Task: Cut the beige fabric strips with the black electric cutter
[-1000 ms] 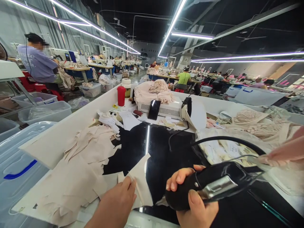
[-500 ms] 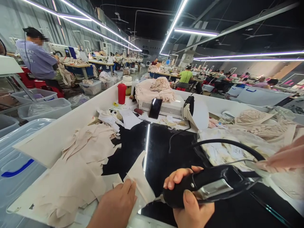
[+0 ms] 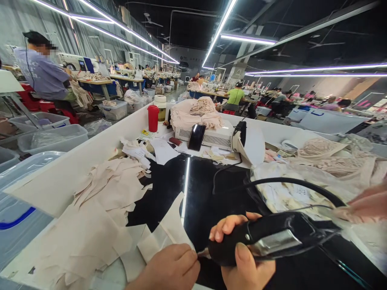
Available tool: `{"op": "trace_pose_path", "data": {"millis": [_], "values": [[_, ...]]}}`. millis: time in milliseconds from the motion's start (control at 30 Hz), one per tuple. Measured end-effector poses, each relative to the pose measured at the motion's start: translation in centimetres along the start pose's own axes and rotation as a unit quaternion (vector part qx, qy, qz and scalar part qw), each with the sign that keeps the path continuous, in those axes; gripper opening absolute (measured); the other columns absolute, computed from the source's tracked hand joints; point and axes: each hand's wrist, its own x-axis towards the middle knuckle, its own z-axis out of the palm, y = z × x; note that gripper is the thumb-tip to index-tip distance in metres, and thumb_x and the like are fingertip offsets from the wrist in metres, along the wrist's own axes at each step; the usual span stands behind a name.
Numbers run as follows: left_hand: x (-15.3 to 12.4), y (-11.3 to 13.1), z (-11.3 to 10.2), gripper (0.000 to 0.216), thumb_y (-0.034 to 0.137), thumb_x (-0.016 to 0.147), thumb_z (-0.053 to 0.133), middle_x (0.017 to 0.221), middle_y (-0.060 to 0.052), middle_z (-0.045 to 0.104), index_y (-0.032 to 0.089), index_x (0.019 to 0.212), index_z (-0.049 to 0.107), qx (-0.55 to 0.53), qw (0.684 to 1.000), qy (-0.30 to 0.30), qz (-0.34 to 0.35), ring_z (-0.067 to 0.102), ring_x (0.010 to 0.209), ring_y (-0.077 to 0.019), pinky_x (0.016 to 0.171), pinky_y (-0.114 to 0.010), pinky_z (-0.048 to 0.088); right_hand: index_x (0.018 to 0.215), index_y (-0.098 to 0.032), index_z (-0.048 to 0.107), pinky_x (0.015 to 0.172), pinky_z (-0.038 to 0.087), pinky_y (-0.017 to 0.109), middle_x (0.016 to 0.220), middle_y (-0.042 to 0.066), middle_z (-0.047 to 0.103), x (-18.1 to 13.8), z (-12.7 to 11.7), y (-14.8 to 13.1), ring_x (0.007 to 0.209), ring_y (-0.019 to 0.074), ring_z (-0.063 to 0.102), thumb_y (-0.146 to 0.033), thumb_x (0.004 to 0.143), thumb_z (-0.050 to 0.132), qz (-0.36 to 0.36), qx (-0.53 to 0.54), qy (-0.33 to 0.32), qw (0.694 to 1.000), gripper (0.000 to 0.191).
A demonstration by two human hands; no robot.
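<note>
Two hands: left (image 3: 172, 268), right (image 3: 242, 262). One black hand tool (image 3: 272, 237). One red cup (image 3: 152, 118). One phone (image 3: 196, 137).

no lettering anywhere is clear enough to read.

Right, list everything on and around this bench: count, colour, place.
fabric pieces: a heap, beige, bench left
black mat: one, bench centre
hand tool: one, black, corded, in right hand
fabric piece: one, beige, under left hand
red cup: one, far end
white machine: one, far end, beige cloth on top
phone: one, black, leaning on machine
plastic bins: several, clear, floor left
people: several, seated at other tables
left hand: pressing fabric
right hand: gripping tool
</note>
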Motion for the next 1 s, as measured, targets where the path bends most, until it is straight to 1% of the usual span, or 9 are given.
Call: {"op": "trace_pose_path", "data": {"millis": [167, 267, 367, 467, 533, 600, 767, 867, 1000], "values": [[0.1, -0.6, -0.1, 0.023, 0.003, 0.106, 0.046, 0.092, -0.004, 0.070, 0.012, 0.107, 0.068, -0.008, 1.000, -0.010, 0.004, 0.069, 0.088, -0.0162, 0.085, -0.025, 0.058, 0.127, -0.029, 0.061, 0.054, 0.060, 0.032, 0.082, -0.001, 0.065, 0.0, 0.1, -0.3, 0.062, 0.0167, 0.065, -0.036, 0.097, 0.075, -0.002, -0.005, -0.005, 1.000, 0.035], [0.0, -1.1, -0.5, 0.024, 0.005, 0.108, 0.044, 0.098, -0.005, 0.071, 0.012, 0.109, 0.068, -0.023, 1.000, -0.005, 0.004, 0.069, 0.091, -0.0174, 0.091, -0.029, 0.058, 0.126, -0.029, 0.060, 0.054, 0.059, 0.031, 0.081, -0.001, 0.064, 0.1, 0.2, -0.4, 0.061, 0.0164, 0.064, -0.038, 0.096, 0.076, -0.001, -0.005, 0.000, 1.000, 0.036], [-0.3, -1.4, -0.6, 0.024, 0.011, 0.111, 0.043, 0.103, -0.005, 0.073, 0.012, 0.115, 0.067, -0.009, 1.000, -0.005, -0.009, 0.069, 0.094, -0.0194, 0.094, -0.034, 0.058, 0.127, -0.029, 0.060, 0.054, 0.059, 0.031, 0.081, -0.001, 0.064, 0.0, 0.1, -0.3, 0.062, 0.0165, 0.064, -0.037, 0.096, 0.076, 0.001, -0.001, -0.003, 1.000, 0.036], [-0.8, -1.5, -0.3, 0.015, 0.018, 0.108, 0.057, 0.108, -0.005, 0.073, 0.012, 0.118, 0.067, 0.006, 1.000, -0.016, -0.019, 0.069, 0.098, -0.0216, 0.095, -0.037, 0.059, 0.129, -0.029, 0.060, 0.056, 0.060, 0.032, 0.083, -0.001, 0.065, -0.1, -0.1, -0.1, 0.064, 0.0169, 0.065, -0.036, 0.097, 0.075, 0.006, 0.001, -0.011, 1.000, 0.036], [-1.0, -1.6, 0.0, 0.015, 0.021, 0.103, 0.067, 0.111, -0.004, 0.073, 0.013, 0.117, 0.067, 0.004, 0.999, -0.022, -0.023, 0.069, 0.101, -0.0221, 0.097, -0.037, 0.058, 0.131, -0.029, 0.059, 0.056, 0.060, 0.032, 0.083, -0.001, 0.065, -0.1, -0.2, 0.0, 0.065, 0.0170, 0.065, -0.036, 0.097, 0.075, 0.007, 0.002, -0.011, 1.000, 0.038], [-1.2, -1.6, 0.0, 0.017, 0.024, 0.101, 0.072, 0.112, -0.003, 0.073, 0.015, 0.115, 0.067, 0.000, 1.000, -0.017, -0.025, 0.069, 0.102, -0.0220, 0.099, -0.037, 0.058, 0.132, -0.029, 0.058, 0.056, 0.060, 0.032, 0.083, 0.000, 0.065, -0.1, -0.2, 0.0, 0.064, 0.0171, 0.065, -0.036, 0.097, 0.075, 0.006, 0.003, -0.012, 1.000, 0.039], [-1.1, -1.7, -0.5, 0.023, 0.027, 0.098, 0.078, 0.112, -0.005, 0.072, 0.016, 0.115, 0.067, 0.009, 0.999, -0.008, -0.038, 0.068, 0.102, -0.0223, 0.096, -0.034, 0.058, 0.129, -0.028, 0.060, 0.055, 0.059, 0.032, 0.081, 0.000, 0.065, -0.1, 0.0, -0.3, 0.063, 0.0170, 0.064, -0.037, 0.097, 0.076, 0.003, 0.003, -0.008, 1.000, 0.037], [-1.0, -1.7, -0.7, 0.028, 0.028, 0.095, 0.082, 0.112, -0.005, 0.072, 0.015, 0.115, 0.066, 0.012, 0.999, -0.007, -0.032, 0.067, 0.102, -0.0220, 0.094, -0.032, 0.059, 0.129, -0.028, 0.060, 0.055, 0.059, 0.033, 0.081, -0.001, 0.065, -0.1, 0.0, -0.3, 0.062, 0.0170, 0.063, -0.038, 0.095, 0.078, 0.009, 0.011, 0.001, 1.000, 0.040], [-1.1, -1.5, -0.5, 0.032, 0.028, 0.093, 0.083, 0.112, -0.007, 0.071, 0.016, 0.116, 0.066, 0.027, 0.999, -0.017, -0.029, 0.068, 0.100, -0.0236, 0.093, -0.036, 0.061, 0.128, -0.027, 0.060, 0.055, 0.060, 0.032, 0.082, -0.001, 0.066, 0.1, -0.3, -0.2, 0.063, 0.0168, 0.064, -0.036, 0.095, 0.078, 0.009, 0.020, -0.013, 1.000, 0.039]]}}
